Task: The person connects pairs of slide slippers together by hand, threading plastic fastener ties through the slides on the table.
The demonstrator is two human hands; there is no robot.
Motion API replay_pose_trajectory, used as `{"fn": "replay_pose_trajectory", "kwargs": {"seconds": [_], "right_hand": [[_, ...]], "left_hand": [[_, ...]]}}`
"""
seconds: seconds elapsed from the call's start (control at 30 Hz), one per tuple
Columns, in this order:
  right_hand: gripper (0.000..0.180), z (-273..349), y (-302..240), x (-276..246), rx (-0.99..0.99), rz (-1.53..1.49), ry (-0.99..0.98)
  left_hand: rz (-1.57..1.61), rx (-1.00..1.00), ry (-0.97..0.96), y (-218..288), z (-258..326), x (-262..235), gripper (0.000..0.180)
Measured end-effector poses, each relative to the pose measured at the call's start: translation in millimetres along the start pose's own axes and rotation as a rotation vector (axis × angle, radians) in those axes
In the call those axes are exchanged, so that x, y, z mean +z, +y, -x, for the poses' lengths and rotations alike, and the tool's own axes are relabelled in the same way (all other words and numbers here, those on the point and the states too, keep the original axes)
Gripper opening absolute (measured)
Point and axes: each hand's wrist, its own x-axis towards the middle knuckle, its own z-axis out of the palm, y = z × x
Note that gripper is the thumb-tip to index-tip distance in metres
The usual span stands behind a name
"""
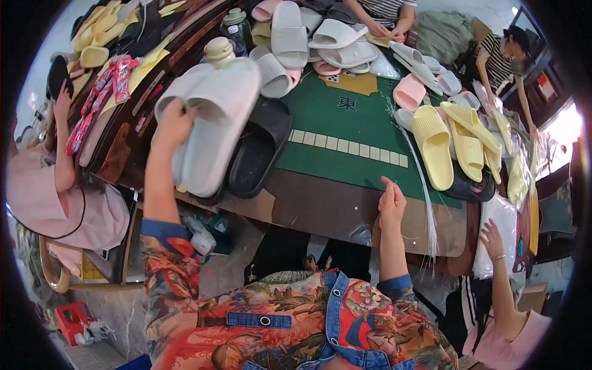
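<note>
My left hand (pixel 176 125) is closed on a pair of pale grey slippers (pixel 217 132), with its fingers at the strap openings. The pair is lifted above the left part of the table, toes down toward me. Partly behind it lies a black slipper (pixel 262 151). My right hand (pixel 391 203) is over the table's near edge, fingers loosely stretched and nothing visible in them. Just right of it, a bundle of thin white plastic strands (pixel 428 213) hangs off the edge.
A green mat (pixel 342 169) covers part of the table. White slippers (pixel 288 37) are heaped at the back; yellow slippers (pixel 433 145) lie at the right. Co-workers sit or stand at the left, far side and right; one hand (pixel 491 239) is at the right over clear plastic bags (pixel 496 216).
</note>
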Motion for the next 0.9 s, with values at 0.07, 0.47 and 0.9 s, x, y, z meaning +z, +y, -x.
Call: {"fn": "replay_pose_trajectory", "kwargs": {"seconds": [0.07, 0.47, 0.9], "right_hand": [[0.029, -2.5, 1.5, 0.0, -0.004, 0.013, 0.0], [0.025, -3.9, 3.4, -0.1, -0.165, 0.235, 0.024], [0.025, 20.0, -57.7, 46.2, -0.638, 0.548, -0.161]], "left_hand": [[0.119, 0.056, 0.0, -38.8, -21.8, -5.0, 0.027], [-0.299, 0.132, -0.005, -82.5, -19.2, 0.8, 0.044], [1.173, 0.077, -0.693, 162.5, 194.8, 238.3, 0.038]]}}
